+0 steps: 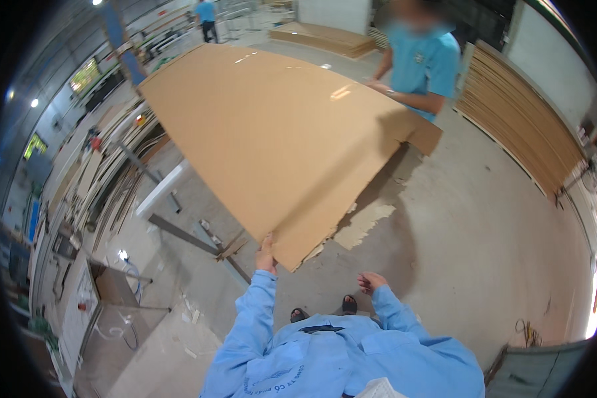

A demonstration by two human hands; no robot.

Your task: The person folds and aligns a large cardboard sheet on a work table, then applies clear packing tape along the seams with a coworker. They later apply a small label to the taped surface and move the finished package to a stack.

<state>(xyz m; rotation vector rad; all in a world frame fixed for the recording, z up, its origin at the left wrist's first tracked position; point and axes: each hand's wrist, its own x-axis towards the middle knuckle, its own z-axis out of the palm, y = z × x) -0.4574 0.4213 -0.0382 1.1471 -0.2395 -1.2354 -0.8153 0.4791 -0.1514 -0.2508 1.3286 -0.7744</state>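
Note:
A large brown cardboard sheet (265, 126) slants across the view, resting partly on a metal frame with white padded bars (162, 190). My left hand (265, 255) grips its near left edge, thumb on top and the other fingers hidden below. Along its right side the edge is ragged, and a torn cardboard strip (365, 225) shows beneath it. At the right rear corner a flap (423, 136) sticks out. My right hand (371, 283) hovers apart from the sheet, near its closest corner, fingers curled in with nothing visible in them.
Across the sheet a co-worker in a blue shirt (418, 66) has a hand at its far right edge. Stacked brown boards (517, 113) lean on the right wall; more lie flat (322, 40) behind. Scrap strips (106, 179) crowd the left. A grey cabinet (544, 371) stands lower right.

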